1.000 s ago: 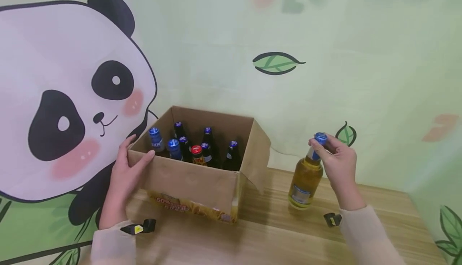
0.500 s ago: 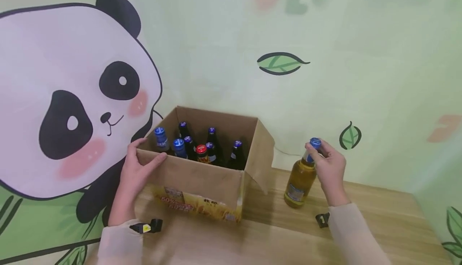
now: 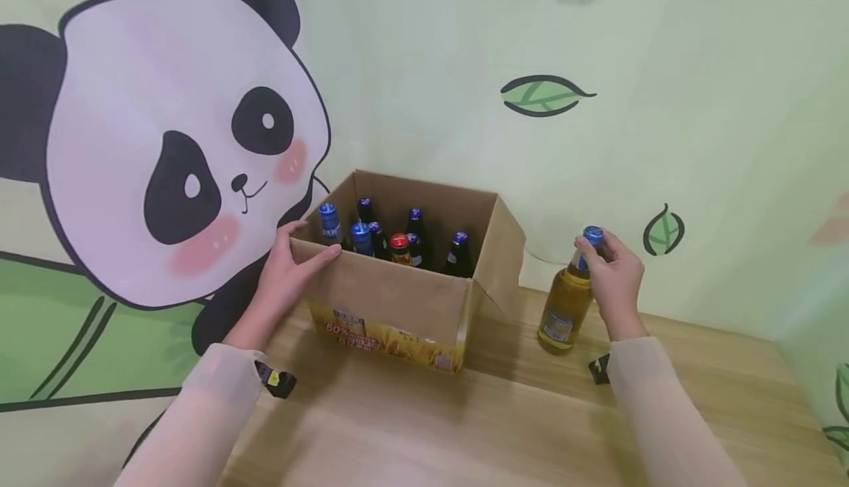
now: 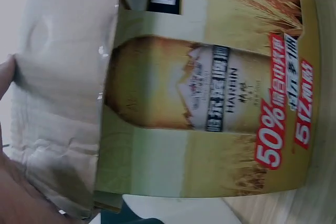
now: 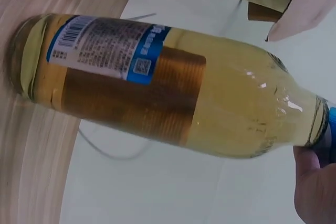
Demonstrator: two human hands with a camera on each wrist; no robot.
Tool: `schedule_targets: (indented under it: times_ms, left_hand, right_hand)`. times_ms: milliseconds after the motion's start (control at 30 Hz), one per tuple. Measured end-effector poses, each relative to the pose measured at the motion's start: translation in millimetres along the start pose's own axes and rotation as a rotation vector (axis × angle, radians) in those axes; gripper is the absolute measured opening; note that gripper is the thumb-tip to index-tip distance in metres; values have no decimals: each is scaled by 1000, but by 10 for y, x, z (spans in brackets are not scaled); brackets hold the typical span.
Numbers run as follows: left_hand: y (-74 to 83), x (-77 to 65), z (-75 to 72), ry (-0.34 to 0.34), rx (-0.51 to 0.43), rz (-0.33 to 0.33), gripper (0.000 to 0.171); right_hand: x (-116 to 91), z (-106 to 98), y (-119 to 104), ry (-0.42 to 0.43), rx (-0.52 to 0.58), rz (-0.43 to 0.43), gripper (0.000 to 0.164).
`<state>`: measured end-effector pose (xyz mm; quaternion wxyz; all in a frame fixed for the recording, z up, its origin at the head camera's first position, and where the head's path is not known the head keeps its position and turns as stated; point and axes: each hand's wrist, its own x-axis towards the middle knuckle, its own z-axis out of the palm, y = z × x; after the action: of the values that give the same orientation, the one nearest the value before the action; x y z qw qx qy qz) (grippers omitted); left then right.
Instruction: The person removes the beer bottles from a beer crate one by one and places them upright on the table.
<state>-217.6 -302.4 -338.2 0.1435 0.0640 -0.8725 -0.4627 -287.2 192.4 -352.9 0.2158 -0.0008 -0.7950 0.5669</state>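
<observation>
My left hand (image 3: 290, 275) grips the near left corner of an open cardboard box (image 3: 398, 270), its thumb over the front flap. Inside stand several bottles with blue caps and one red-capped bottle (image 3: 400, 246). To the right of the box, my right hand (image 3: 617, 270) pinches a clear beer bottle (image 3: 566, 306) of golden liquid by its blue-wrapped neck. The bottle leans slightly, its base low at the wooden table. Its back label and barcode show in the right wrist view. Printed beer artwork (image 4: 199, 85) covers the box front in the left wrist view.
The wooden table (image 3: 398, 428) runs up to a pale green wall sheet (image 3: 424, 104) printed with a panda and leaves. An upright side flap (image 3: 507, 266) of the box stands between its opening and the bottle. A thin cord (image 3: 544, 257) lies behind.
The head view has shifted, moving the scene right and up. The bottle in my right hand has come a little left, closer to the box. My left hand keeps its grip on the corner.
</observation>
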Motion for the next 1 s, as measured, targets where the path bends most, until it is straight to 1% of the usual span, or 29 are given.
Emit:
schedule_targets:
  times_ms: [67, 133, 267, 367, 500, 567, 667, 733, 800, 933, 1000]
  left_hand:
    - [-27, -8, 32, -7, -23, -12, 103]
    - [-51, -19, 69, 9, -69, -21, 100]
    - [-70, -26, 160, 99, -166, -32, 89]
    - [-60, -22, 229, 172, -212, -32, 79]
    - [-8, -6, 321, 225, -265, -34, 72]
    - [-19, -32, 335, 249, -267, -37, 70]
    - [-3, -8, 360, 279, -263, -26, 67]
    - [-7, -4, 372, 290, -255, -28, 67]
    - [-42, -50, 369, 296, -258, -46, 66]
    - [4, -37, 401, 296, -273, -65, 66]
    - [9, -31, 408, 283, -277, -67, 67]
  right_hand:
    - [-16, -15, 41, -29, -8, 12, 53]
    - [-25, -26, 74, -59, -8, 8, 54]
    - [-36, -27, 119, -123, -1, -7, 55]
    - [-40, -29, 133, -138, -3, -7, 55]
    - [-16, -54, 117, -111, -3, -2, 55]
    - [-32, -30, 127, -99, -5, -4, 54]
    - [-27, -14, 118, -69, -3, -13, 52]
    - [-32, 2, 124, -51, 1, -12, 51]
    - [-70, 40, 139, -47, 9, -3, 50]
    - [-30, 32, 144, -17, 35, -7, 46]
    - [-6, 34, 152, 5, 47, -13, 44]
